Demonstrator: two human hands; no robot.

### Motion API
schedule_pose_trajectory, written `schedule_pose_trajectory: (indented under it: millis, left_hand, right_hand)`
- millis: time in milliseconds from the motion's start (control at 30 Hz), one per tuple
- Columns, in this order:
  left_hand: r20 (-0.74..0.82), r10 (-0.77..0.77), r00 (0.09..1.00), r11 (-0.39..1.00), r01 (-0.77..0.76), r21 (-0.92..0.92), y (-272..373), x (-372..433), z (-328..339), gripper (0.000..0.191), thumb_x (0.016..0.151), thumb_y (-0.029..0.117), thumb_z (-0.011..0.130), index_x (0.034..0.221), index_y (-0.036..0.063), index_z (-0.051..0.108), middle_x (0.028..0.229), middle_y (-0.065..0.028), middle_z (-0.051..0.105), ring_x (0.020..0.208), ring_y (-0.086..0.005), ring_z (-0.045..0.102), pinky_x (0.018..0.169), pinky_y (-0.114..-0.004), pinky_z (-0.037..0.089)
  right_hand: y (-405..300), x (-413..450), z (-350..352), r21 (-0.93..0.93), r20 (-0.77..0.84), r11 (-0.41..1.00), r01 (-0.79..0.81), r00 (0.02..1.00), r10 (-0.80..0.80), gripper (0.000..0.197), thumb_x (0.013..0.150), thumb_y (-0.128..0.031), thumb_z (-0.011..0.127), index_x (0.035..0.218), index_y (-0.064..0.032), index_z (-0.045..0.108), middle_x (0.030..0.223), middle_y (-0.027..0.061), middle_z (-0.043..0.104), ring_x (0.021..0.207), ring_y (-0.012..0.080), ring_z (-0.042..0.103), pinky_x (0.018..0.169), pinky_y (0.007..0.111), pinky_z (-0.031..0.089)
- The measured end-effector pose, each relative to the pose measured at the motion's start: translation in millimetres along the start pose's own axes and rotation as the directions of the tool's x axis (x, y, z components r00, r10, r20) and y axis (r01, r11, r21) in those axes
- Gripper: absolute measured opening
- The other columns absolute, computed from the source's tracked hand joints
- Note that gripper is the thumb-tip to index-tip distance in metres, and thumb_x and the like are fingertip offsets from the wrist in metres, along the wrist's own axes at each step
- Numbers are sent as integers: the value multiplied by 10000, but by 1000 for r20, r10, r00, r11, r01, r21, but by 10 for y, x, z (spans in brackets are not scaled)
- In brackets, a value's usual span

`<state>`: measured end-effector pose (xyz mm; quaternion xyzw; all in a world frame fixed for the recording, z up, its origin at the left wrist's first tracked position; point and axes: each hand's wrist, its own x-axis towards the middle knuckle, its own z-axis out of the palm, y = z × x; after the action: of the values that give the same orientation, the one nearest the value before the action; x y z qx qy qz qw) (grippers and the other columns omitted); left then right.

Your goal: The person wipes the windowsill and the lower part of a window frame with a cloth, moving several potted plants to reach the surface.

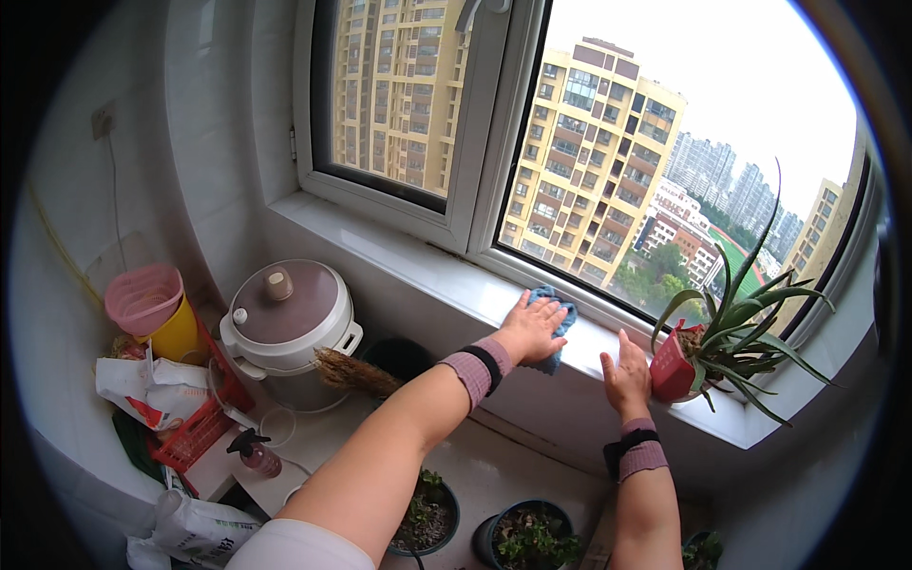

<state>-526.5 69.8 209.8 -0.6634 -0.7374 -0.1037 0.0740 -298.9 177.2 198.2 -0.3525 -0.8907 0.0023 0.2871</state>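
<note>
My left hand (531, 331) lies spread on a crumpled blue cloth (565, 313) and presses it to the white window sill (456, 274), close to the window frame. To its right, my right hand (627, 377) is upright at the sill with the thumb apart from the fingers, beside a red pot (671, 370). An aloe-like plant (744, 324) with long green leaves grows in that pot. Whether the right hand touches the pot cannot be told. Both wrists have mauve cuffs with black bands.
A pressure cooker (285, 306), a spray bottle (262, 456), a red plastic basket (196, 438) and a pink basket (142, 296) stand at the left. Potted plants (534, 538) sit below the sill. A dried brush-like bundle (356, 372) lies near the left forearm.
</note>
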Motion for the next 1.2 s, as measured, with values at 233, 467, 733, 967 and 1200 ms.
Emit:
schedule_pose_trajectory:
  millis: [233,467,733,967,1200]
  left_hand:
    - [-9,-401,916,915,401,51,-1634,-452,-200,726,943,543,405,1515,109,298,1567,-94,316,1458,-251,255,1188,-514,140]
    - [-45,-663,747,743,664,82,-2222,-693,-331,737,934,528,432,1509,85,299,1570,-104,300,1462,-266,237,1188,-532,127]
    - [-5,-455,891,886,453,103,-1217,-362,-137,780,936,563,392,1511,47,283,1577,-140,273,1466,-301,216,1184,-552,105]
    - [8,-53,999,998,53,46,403,46,31,761,970,603,314,1508,66,307,1572,-141,292,1466,-298,235,1177,-551,100]
    - [-10,43,999,999,-43,15,77,-8,45,752,960,614,342,1519,113,301,1572,-106,303,1466,-258,240,1196,-473,115]
  right_hand:
    - [10,-5,18,-34,-11,999,9,1000,-9,679,937,-538,502,1421,-66,443,1305,171,549,1241,331,488,1054,429,375]
    - [-12,12,47,-42,-46,998,45,998,-47,679,932,-546,506,1400,-56,463,1266,154,564,1213,322,493,1047,428,378]
    - [-70,19,72,-63,-58,998,30,998,-34,668,925,-546,509,1386,-63,480,1264,146,566,1218,323,486,1062,433,362]
    - [-82,30,20,-58,-30,998,18,999,-20,664,931,-541,503,1394,-67,471,1276,157,565,1228,328,489,1060,433,371]
    - [19,-9,16,-24,-22,1000,8,1000,-8,666,932,-545,502,1404,-76,466,1310,162,552,1255,327,478,1072,429,366]
